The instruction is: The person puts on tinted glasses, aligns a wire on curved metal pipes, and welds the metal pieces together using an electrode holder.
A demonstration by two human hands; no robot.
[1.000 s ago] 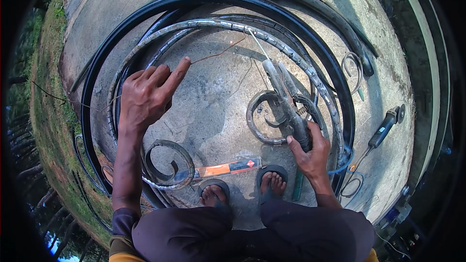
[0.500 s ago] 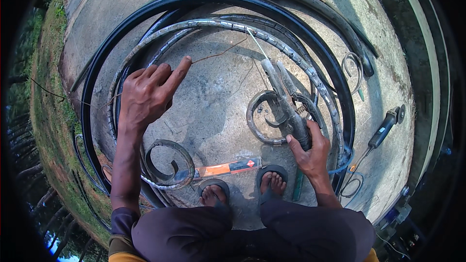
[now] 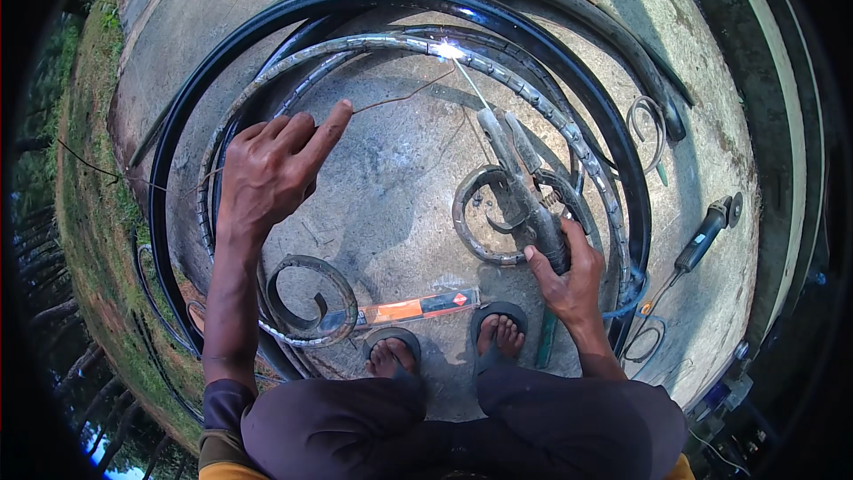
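Note:
My right hand [image 3: 573, 277] is closed around the dark handle of a welding electrode holder [image 3: 522, 191]. From its jaws a thin pale welding electrode [image 3: 471, 84] slants up to a curved, notched steel bar [image 3: 513, 77]. At the electrode's tip a bright welding arc [image 3: 446, 49] glows on that bar. A thin rusty wire [image 3: 382, 105] is gripped in my left hand [image 3: 267, 173], whose index finger stretches along it. One end of the wire reaches close to the arc; the other trails off past the hand to the left.
A large dark steel ring [image 3: 158, 160] surrounds the work on the concrete. Scrolled metal pieces [image 3: 346, 298] lie at left and under the electrode holder. An orange-and-black packet [image 3: 400, 309] rests before my feet. An angle grinder [image 3: 702, 238] with its cord lies at right.
A bright arc with sparks has lit where the electrode tip meets the notched bar. The electrode tip has shifted very slightly; both hands stay almost in place.

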